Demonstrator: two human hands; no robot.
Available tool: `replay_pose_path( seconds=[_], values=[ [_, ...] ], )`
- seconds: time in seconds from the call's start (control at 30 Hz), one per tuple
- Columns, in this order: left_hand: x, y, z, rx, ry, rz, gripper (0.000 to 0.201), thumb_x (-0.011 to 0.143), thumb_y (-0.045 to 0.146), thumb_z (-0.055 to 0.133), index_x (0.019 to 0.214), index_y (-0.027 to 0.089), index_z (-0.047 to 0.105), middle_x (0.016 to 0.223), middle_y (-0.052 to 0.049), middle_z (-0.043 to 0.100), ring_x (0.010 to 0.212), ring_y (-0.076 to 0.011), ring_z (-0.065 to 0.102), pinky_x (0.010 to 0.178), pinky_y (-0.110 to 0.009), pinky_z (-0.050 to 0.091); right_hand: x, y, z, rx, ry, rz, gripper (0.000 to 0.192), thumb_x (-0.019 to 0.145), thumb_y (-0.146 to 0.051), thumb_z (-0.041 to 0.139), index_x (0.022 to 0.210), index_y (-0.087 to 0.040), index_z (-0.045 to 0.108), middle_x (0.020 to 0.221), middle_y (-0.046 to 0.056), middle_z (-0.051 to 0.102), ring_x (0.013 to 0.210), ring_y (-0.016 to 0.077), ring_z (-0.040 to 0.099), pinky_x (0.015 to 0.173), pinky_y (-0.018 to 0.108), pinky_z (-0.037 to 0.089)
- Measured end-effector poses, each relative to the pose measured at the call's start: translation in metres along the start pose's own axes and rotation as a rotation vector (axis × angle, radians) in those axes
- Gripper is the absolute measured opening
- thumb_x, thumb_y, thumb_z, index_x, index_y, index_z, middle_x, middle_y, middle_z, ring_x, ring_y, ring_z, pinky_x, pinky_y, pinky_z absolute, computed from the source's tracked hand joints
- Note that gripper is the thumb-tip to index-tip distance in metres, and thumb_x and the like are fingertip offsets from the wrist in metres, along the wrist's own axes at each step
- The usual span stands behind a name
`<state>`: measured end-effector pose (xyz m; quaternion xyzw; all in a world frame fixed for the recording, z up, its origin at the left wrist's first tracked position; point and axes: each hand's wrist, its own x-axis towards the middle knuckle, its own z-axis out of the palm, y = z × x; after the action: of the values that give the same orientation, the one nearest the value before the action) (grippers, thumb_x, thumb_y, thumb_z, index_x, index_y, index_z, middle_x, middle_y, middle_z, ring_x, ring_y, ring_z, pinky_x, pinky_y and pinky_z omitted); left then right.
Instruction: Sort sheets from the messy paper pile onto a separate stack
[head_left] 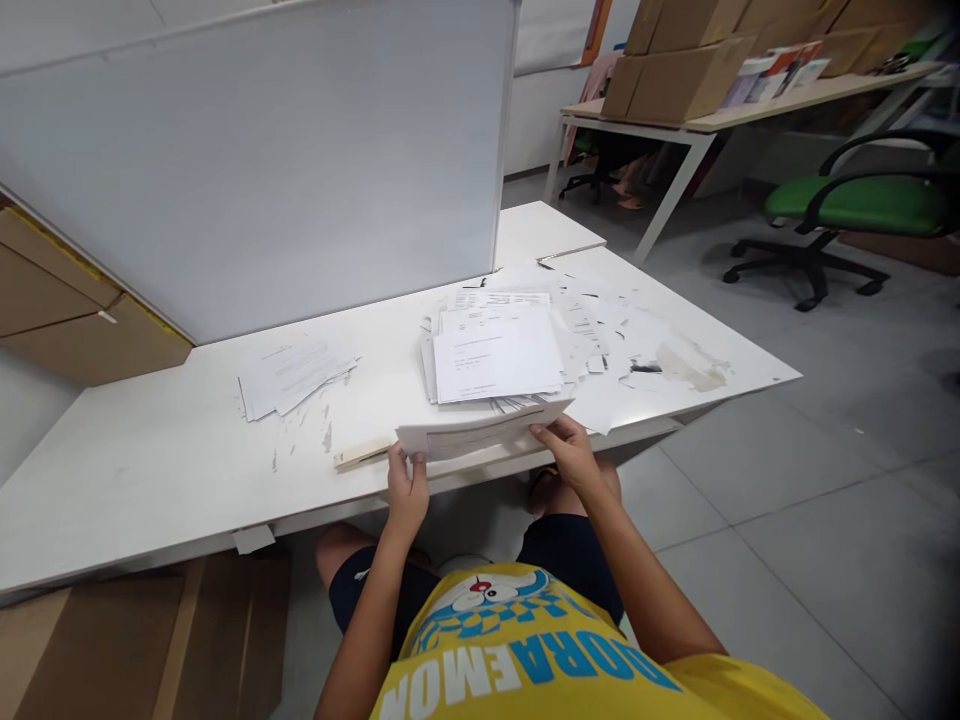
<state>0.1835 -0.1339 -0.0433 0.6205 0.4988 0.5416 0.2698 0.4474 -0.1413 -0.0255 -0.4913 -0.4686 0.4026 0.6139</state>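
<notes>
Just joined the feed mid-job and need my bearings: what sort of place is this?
Most likely an office or back room: a white desk with a partition screen, printed papers, a green swivel chair and cardboard boxes on a neighbouring table.

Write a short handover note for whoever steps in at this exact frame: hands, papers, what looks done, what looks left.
Left hand: gripping the left end of a sheaf of papers at the near edge of the white desk.
Right hand: gripping the sheaf's right end, fingers on top.
The sheaf is held at the desk edge, about level.
Behind it: a larger, loosely stacked pile with scattered sheets spreading to its right.
To the left: a smaller fanned pile, untouched by either hand.
Done, judging by layout: one bundle gathered into both hands.
Left: the loose sheets and both piles still lie unsquared on the desk.
</notes>
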Motion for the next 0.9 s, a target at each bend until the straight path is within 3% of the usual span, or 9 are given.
replay_pose_path(
  seconds=[0.17,0.4,0.73,0.9],
  values=[
    [-0.004,-0.006,0.000,-0.046,-0.013,-0.037,0.036,0.091,0.050,0.054,0.112,0.021,0.052,0.104,-0.008,0.061,0.102,-0.0198,0.060,0.093,-0.035,0.046,0.003,0.012,-0.009,0.062,-0.015,-0.017,0.031,0.076,-0.048,0.072,0.093,-0.023,0.072,0.091,0.004,0.074,0.086,0.0247,0.068,0.080,0.036,0.053],
    [0.002,-0.005,0.002,-0.117,-0.053,-0.075,0.042,0.090,0.044,0.055,0.124,0.022,0.045,0.116,-0.011,0.061,0.109,-0.0198,0.059,0.096,-0.036,0.046,0.002,0.005,0.002,0.104,0.000,-0.025,0.033,0.079,-0.043,0.070,0.106,-0.024,0.068,0.104,0.004,0.073,0.099,0.0248,0.066,0.089,0.036,0.052],
    [-0.003,0.004,-0.003,-0.028,-0.027,-0.100,0.032,0.091,0.042,0.055,0.115,0.022,0.048,0.103,-0.008,0.063,0.099,-0.0176,0.062,0.091,-0.033,0.047,-0.004,-0.002,0.000,0.017,0.029,-0.022,0.034,0.080,-0.046,0.066,0.105,-0.023,0.068,0.105,0.006,0.073,0.101,0.0265,0.065,0.091,0.039,0.051],
    [-0.007,-0.001,-0.002,-0.053,-0.011,-0.105,0.036,0.090,0.040,0.055,0.121,0.022,0.046,0.110,-0.010,0.062,0.104,-0.0186,0.062,0.093,-0.035,0.048,-0.006,0.004,-0.002,-0.033,0.005,0.003,0.036,0.078,-0.048,0.066,0.101,-0.021,0.068,0.103,0.007,0.073,0.099,0.0273,0.065,0.089,0.041,0.052]
  ],
)
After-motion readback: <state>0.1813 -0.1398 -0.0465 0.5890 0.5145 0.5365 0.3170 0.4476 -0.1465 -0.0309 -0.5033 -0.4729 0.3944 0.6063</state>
